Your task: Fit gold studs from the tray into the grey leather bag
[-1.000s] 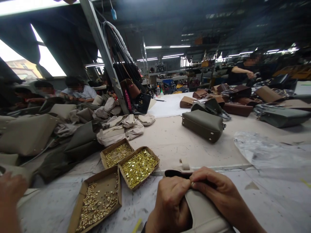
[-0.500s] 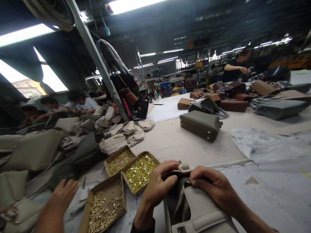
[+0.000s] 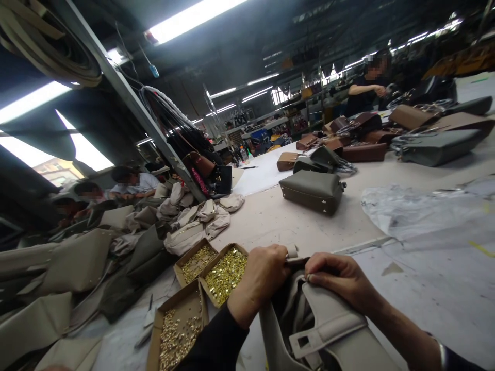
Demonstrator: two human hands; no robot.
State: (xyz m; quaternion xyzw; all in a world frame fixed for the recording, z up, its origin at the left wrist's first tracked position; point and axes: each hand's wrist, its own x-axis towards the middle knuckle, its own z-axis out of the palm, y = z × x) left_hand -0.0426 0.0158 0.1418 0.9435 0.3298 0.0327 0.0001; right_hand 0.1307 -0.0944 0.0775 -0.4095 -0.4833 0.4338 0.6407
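A beige leather bag (image 3: 328, 330) lies in front of me at the table's near edge, with its dark opening facing away. My left hand (image 3: 259, 283) grips the bag's top rim on the left. On the right side, my right hand (image 3: 340, 278) pinches the same rim. Just left of my left hand stand three shallow cardboard trays of small brass fittings: one nearest (image 3: 228, 270), one behind it (image 3: 195, 262) and one toward me (image 3: 178, 332).
An olive bag (image 3: 311, 190) lies mid-table, brown and grey bags (image 3: 363, 149) farther back. Beige and olive bag pieces (image 3: 77, 263) are heaped at left. Clear plastic sheet (image 3: 421, 211) lies at right. People sit at far left and one stands at back right.
My left hand has closed on the bag's rim after reaching over it. The other person's hand at lower left has gone from view. The view has tilted and shifted.
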